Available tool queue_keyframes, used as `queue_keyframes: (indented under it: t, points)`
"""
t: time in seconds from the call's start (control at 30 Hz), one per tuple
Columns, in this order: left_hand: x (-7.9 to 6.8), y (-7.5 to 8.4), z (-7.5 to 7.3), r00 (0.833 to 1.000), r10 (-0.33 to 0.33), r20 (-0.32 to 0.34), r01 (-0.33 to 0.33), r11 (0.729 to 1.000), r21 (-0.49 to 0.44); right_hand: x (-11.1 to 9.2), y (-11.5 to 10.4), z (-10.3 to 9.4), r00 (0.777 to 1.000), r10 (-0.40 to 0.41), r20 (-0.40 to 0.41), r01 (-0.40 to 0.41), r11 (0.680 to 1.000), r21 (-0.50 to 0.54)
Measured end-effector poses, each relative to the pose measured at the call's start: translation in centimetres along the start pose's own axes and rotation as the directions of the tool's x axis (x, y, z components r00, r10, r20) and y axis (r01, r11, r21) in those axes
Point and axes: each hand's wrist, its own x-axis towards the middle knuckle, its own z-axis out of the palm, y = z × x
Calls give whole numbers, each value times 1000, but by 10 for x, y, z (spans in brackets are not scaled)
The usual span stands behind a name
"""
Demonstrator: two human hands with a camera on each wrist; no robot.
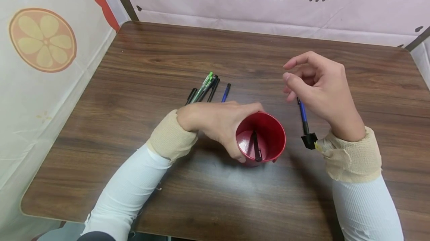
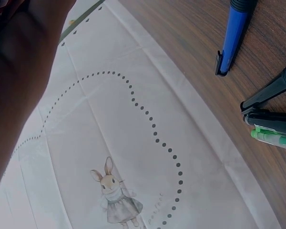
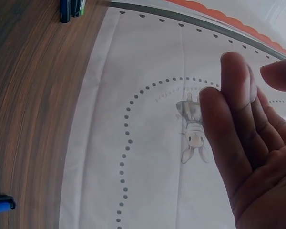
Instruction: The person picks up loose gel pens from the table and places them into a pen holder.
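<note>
**While the left hand (image 1: pixel 221 123) grips the cup (image 1: pixel 273 130), the right hand (image 1: pixel 322 84) holds nothing**

Around the middle of the desk (image 1: pixel 100 151), well in from its left edge, the red cup stands with its mouth up. The left hand's fingers curl round its left side, thumb toward the desk's near edge. Inside, a black pen (image 1: pixel 256 149) leans toward the wall on the near-edge side.

To the right, the other hand is raised above the desk, its fingers loosely bent and a small gap left between thumb and forefinger. A blue pen (image 1: pixel 303 114) lies below it, partly hidden by the hand.

Beyond the left hand, toward the desk's far edge, lies a bunch: a green pen (image 1: pixel 205 86) with several dark pens (image 1: pixel 214 87) close about it, their lower ends hidden by the hand. A second blue pen (image 1: pixel 226 92) lies just right of them, a little apart.

Pale cloth (image 1: pixel 268 13) with a line of dark dots hangs past the far edge; the wrist views show a rabbit (image 2: pixel 118 195) printed on it. Beside the left edge, another cloth bears an orange slice (image 1: pixel 43 40). Both arms wear white sleeves (image 1: pixel 125 187) and beige wrist wraps (image 1: pixel 173 136).
</note>
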Motion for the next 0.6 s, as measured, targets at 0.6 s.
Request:
queue_keyframes:
  t: [0.6]
  points:
    - [-1, 0, 1, 1000, -7, -16, 7, 1000, 24, 0, 3, -2, 997, 64, 35, -59, 992, -112]
